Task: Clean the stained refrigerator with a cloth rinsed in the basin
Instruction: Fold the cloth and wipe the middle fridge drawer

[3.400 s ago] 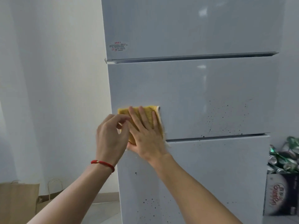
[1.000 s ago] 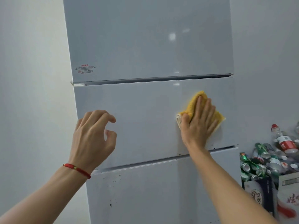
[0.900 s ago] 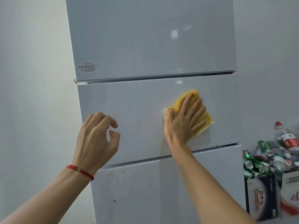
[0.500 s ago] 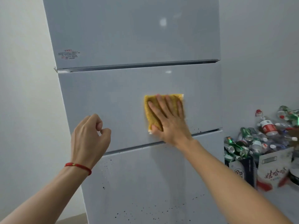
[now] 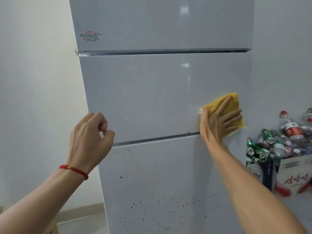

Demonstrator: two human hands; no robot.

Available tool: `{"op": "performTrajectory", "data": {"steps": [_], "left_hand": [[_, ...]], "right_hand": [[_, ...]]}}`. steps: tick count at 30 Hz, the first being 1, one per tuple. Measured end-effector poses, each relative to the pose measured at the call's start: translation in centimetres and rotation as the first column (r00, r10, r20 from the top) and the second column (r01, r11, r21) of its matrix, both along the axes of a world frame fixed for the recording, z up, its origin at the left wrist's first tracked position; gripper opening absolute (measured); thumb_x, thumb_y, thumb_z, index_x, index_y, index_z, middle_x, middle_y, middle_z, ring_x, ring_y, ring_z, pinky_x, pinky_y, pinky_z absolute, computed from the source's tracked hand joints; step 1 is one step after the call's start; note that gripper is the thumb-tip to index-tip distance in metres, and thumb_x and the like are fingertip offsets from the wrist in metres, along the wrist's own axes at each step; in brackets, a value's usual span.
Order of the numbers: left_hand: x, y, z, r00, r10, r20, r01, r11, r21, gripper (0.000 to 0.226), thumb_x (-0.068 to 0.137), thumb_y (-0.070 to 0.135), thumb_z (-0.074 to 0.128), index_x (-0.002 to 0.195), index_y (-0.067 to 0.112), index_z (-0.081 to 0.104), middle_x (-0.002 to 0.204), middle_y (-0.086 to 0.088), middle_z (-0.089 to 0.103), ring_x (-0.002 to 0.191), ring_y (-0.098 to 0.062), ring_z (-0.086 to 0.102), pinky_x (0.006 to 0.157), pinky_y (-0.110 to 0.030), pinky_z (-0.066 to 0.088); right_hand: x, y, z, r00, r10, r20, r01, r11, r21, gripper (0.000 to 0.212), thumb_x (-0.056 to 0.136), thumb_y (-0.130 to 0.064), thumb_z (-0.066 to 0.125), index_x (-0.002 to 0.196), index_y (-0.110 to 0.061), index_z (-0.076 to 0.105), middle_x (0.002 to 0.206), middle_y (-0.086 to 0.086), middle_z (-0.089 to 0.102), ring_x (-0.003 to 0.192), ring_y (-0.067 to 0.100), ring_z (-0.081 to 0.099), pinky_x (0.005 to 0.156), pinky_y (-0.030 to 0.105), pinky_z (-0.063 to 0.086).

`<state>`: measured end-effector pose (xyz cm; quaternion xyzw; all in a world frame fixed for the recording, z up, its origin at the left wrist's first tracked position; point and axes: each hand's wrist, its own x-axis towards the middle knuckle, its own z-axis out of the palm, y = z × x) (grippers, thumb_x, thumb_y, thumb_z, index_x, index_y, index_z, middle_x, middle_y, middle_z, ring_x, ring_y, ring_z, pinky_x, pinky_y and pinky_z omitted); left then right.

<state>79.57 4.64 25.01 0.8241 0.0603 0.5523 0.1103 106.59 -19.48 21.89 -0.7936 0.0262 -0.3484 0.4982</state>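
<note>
The cloth (image 5: 226, 105), yellow and folded, lies flat against the fridge's (image 5: 152, 98) middle door at its right edge, just above the lower seam. The right hand (image 5: 217, 122) presses it there, fingers straight and spread across it, thumb at its left edge. Dark specks cover the bottom door; one sits at the seam near the hand. The left hand (image 5: 89, 137) hovers at the fridge's left edge, fingers curled, holding nothing. Cans (image 5: 263, 149) sit piled to the right.

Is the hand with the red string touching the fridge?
Cannot tell. In the head view the left hand is curled in front of the fridge edge, holding nothing, but no contact or gap shows plainly.
</note>
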Motion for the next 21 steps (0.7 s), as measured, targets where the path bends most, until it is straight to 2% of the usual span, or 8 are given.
{"op": "performTrajectory", "data": {"steps": [5,8,10,13,16,18,19,21], "left_hand": [[0.1,0.1,-0.3,1.0,-0.023,0.002,0.023,1.0,-0.016,0.031,0.072,-0.006,0.064,0.068,0.013,0.041,0.067,0.0,0.043,0.061,-0.019,0.039,0.056,-0.032,0.033],[-0.3,-0.1,-0.1,1.0,-0.024,0.016,0.024,1.0,-0.006,0.032,0.071,-0.008,0.065,0.068,0.013,0.041,0.067,0.001,0.042,0.061,-0.02,0.04,0.056,-0.033,0.035],[-0.9,-0.2,0.0,0.999,-0.021,0.03,0.02,1.0,0.019,0.033,0.07,-0.009,0.066,0.068,0.014,0.041,0.067,0.001,0.042,0.062,-0.023,0.042,0.056,-0.036,0.038],[-1.5,-0.4,0.2,0.998,-0.012,0.065,0.009,0.999,0.045,0.028,0.075,-0.003,0.063,0.067,0.013,0.042,0.068,0.0,0.044,0.064,-0.027,0.044,0.057,-0.039,0.04],[-0.6,-0.6,0.1,0.997,-0.008,0.076,0.008,1.0,-0.007,0.029,0.074,-0.004,0.065,0.066,0.012,0.042,0.067,-0.002,0.045,0.063,-0.027,0.044,0.057,-0.037,0.038],[0.3,-0.7,-0.2,0.997,-0.017,0.073,0.021,0.998,-0.056,0.032,0.071,-0.008,0.066,0.067,0.014,0.043,0.068,-0.001,0.046,0.063,-0.024,0.044,0.058,-0.034,0.036],[0.8,-0.8,-0.4,0.997,-0.023,0.07,0.028,0.997,-0.069,0.032,0.071,-0.007,0.066,0.069,0.015,0.043,0.069,0.0,0.047,0.063,-0.022,0.045,0.059,-0.034,0.036],[1.4,-0.9,-0.8,0.998,-0.031,0.061,0.035,0.997,-0.071,0.03,0.072,-0.006,0.066,0.073,0.016,0.046,0.073,0.002,0.048,0.066,-0.018,0.046,0.06,-0.033,0.037]], "right_hand": [[-6.9,10.5,-1.3,0.993,0.042,0.114,-0.024,0.987,-0.157,0.097,0.086,-0.062,0.029,0.166,-0.019,-0.006,0.164,0.039,-0.012,0.152,0.058,-0.012,0.117,0.075,0.004],[-11.7,16.1,-1.9,0.973,0.119,0.196,-0.067,0.965,-0.252,0.097,0.089,-0.06,0.037,0.166,-0.018,-0.004,0.162,0.041,-0.015,0.15,0.061,-0.016,0.116,0.078,0.001],[-14.8,19.1,-3.1,0.933,0.23,0.276,-0.101,0.906,-0.411,0.088,0.094,-0.054,0.033,0.166,-0.019,-0.004,0.162,0.041,-0.016,0.148,0.062,-0.017,0.114,0.081,-0.001],[-17.2,21.5,-4.7,0.821,0.435,0.369,-0.073,0.722,-0.688,0.081,0.095,-0.045,0.038,0.166,-0.023,0.004,0.167,0.032,-0.013,0.153,0.056,-0.012,0.116,0.078,0.011],[-14.9,19.7,-4.5,0.68,0.593,0.432,0.054,0.547,-0.836,0.085,0.091,-0.044,0.058,0.164,-0.029,0.017,0.173,0.014,-0.004,0.16,0.036,-0.008,0.123,0.066,0.014],[-11.8,15.8,-3.7,0.595,0.646,0.478,0.13,0.51,-0.85,0.079,0.086,-0.04,0.06,0.16,-0.038,0.032,0.174,0.01,0.008,0.161,0.03,0.001,0.125,0.064,0.006],[-10.0,13.3,-3.4,0.596,0.632,0.495,0.16,0.511,-0.844,0.079,0.084,-0.041,0.059,0.159,-0.041,0.034,0.173,0.01,0.01,0.161,0.031,0.003,0.125,0.065,0.005],[-6.0,7.7,-3.2,0.664,0.53,0.527,0.184,0.567,-0.803,0.079,0.086,-0.047,0.057,0.16,-0.044,0.029,0.173,0.013,0.007,0.16,0.035,0.005,0.122,0.07,0.008]]}}
